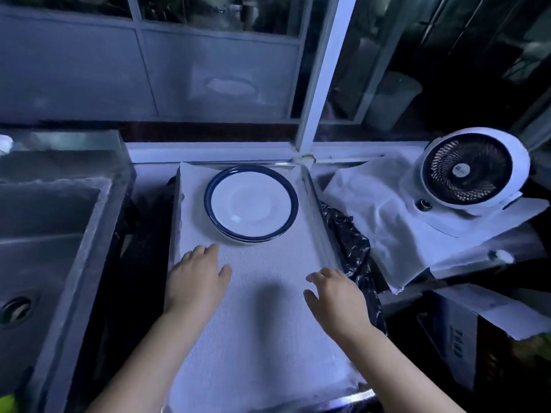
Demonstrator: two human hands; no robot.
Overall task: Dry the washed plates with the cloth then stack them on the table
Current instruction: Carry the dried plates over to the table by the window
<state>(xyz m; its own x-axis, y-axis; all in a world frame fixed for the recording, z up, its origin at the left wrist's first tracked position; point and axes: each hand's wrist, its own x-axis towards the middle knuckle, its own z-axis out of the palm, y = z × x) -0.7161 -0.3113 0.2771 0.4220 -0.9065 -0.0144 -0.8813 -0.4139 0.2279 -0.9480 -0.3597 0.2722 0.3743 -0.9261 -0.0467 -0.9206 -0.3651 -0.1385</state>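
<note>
- The plates [251,204] sit stacked in the far half of a tray [316,198] on the desk. They are white with a dark blue rim, and at least two rims show at the near edge.
- The stack lies straight ahead of the hands, on the far side. The plates are round, so there is no long axis to line up with.
- The left hand [195,281] is nearer, its fingertips just short of the stack's near-left rim. The right hand [335,299] is further back and to the right, close to the tray's right edge.
- Both hands are palm down with fingers loosely spread, and neither grips anything. They are over the white cloth [262,323] lining the tray; I cannot tell whether they rest on it or hover.
- A reach forward, probably led by the left hand, would meet the top plate at its near rim.
- No cloth is in either hand, so drying does not look under way.
- A sink [44,234] lies to the left and a fan [468,171] to the far right.
</note>
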